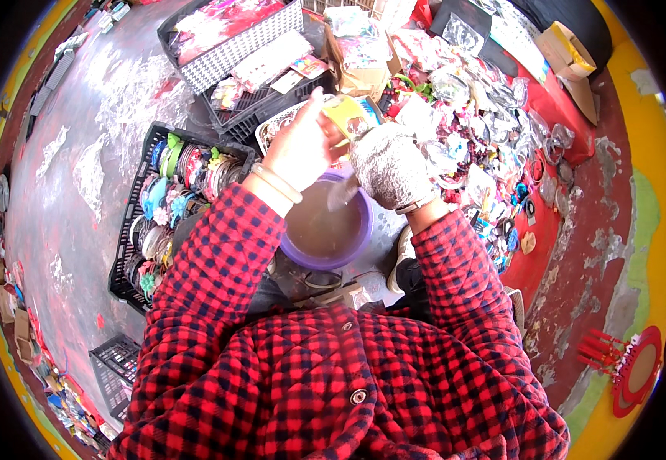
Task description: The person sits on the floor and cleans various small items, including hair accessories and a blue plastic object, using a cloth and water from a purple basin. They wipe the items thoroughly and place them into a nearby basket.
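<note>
Head view. The wearer's left hand [302,146], bare, is raised beyond the purple basin [323,264]; its fingers appear closed on the near left edge of a yellow piece [348,115], flat and card-like, with one finger pointing up and clear of it. The right hand [389,167], wrapped in a grey fuzzy glove or cloth, lies just beside the yellow piece, on its near right side; its fingers are hidden, and whether they are open or closed cannot be told. A blurred brownish object [342,193] hangs below the right hand, over the cloudy liquid [321,226] in the basin; its kind is unclear.

Surroundings: to the left, a black crate [122,253] holds rows of headbands [168,203]; to the right, a heap of small wrapped goods [471,130] spreads over a red surface [544,238]. Beyond the left hand, partly covered by it, is a white basket [264,136].

Step in hand: judged from the pose, the yellow piece is being handled, perhaps wiped, with both hands together above the basin. The next move appears to call for a steady left hold while the right hand meets the surface of the yellow piece squarely, clear of the liquid.
</note>
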